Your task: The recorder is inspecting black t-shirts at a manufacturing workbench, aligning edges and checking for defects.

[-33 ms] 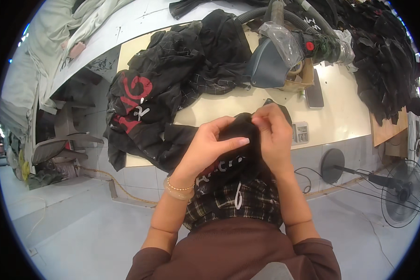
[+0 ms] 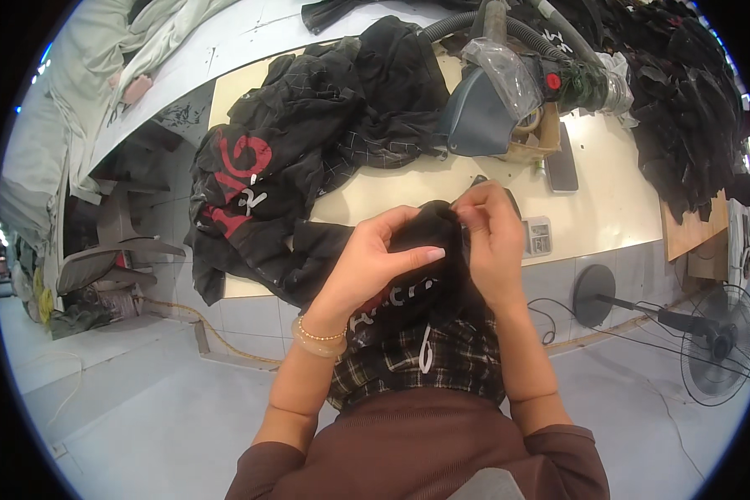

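A black garment [image 2: 421,304] with light and red print hangs over my lap, bunched up between both hands. My left hand [image 2: 383,254] grips its upper part, the thumb lying along the cloth and the fingers tucked behind. With thumb and fingertips together, my right hand [image 2: 490,229] pinches the garment's top edge; anything small between those fingertips is hidden. Just beyond the right hand, a small dark object [image 2: 480,179] lies partly covered. To the left, a pile of black garments [image 2: 300,125] with red and white print covers part of the cream table [image 2: 375,193].
A blue-grey machine head [image 2: 479,117] with a hose stands behind my hands. Near it are a cardboard box [image 2: 533,152], a dark phone [image 2: 562,162] and a small divided tray [image 2: 537,236]. Dark garments [image 2: 683,108] hang at right, above a standing fan [image 2: 717,342].
My right hand has shifted very slightly at the garment's edge, still pinching. The left hand keeps its place.
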Motion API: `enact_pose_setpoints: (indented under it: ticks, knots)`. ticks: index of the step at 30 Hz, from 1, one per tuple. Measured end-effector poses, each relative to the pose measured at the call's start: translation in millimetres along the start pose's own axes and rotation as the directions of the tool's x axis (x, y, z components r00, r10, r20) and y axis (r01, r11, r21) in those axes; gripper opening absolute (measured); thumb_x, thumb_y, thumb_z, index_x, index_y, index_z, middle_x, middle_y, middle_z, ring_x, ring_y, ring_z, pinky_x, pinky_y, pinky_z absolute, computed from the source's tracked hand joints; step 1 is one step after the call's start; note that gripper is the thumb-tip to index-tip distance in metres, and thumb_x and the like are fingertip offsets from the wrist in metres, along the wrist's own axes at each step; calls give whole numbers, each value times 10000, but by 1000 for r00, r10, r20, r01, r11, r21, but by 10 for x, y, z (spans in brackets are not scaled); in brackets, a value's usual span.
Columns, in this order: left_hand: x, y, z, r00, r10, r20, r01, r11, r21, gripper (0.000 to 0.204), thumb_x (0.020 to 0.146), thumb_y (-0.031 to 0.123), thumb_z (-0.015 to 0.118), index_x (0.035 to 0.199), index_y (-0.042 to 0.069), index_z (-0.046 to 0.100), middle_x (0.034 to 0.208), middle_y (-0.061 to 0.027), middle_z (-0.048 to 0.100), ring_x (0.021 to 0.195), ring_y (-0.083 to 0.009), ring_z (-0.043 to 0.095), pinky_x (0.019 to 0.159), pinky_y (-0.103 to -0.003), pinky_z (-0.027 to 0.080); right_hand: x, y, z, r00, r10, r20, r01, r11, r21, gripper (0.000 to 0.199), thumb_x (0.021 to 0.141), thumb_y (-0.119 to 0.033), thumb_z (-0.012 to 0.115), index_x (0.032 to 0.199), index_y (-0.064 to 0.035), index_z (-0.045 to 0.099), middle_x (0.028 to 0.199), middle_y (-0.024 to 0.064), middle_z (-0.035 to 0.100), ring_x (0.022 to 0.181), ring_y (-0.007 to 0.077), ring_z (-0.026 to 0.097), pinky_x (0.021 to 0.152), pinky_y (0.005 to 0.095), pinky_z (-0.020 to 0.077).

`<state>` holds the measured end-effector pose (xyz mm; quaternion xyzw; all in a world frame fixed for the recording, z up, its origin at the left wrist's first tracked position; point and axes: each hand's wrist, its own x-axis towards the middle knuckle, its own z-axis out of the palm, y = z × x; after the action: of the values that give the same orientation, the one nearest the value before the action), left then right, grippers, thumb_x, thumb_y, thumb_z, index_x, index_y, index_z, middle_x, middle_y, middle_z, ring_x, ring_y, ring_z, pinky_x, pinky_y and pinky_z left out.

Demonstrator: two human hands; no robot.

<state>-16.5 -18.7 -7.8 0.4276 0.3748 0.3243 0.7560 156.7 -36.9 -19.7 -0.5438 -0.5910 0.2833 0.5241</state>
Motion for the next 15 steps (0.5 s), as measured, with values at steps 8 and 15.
enact_pose_setpoints:
  ticks: [8, 15]
  knots:
    - [42, -39, 73, 980, 174, -97, -164, 981, 108, 463, 790, -33, 721, 1171, 9, 461, 1025, -95, 644, 963, -102, 587, 862, -239, 477, -4, -149, 8, 992, -27, 124, 38, 995, -88, 126, 822, -63, 691, 881, 8, 605, 857, 88, 572, 756, 199, 567, 648, 293, 443]
    - [70, 23, 92, 963, 243, -118, -194, 928, 319, 449, 811, -44, 695, 1162, 35, 427, 978, -123, 674, 892, -115, 614, 801, -238, 489, 54, -46, -25, 997, 27, -67, -22, 997, 75, 88, 885, -39, 620, 856, 14, 556, 846, 87, 563, 712, 194, 532, 639, 285, 428]
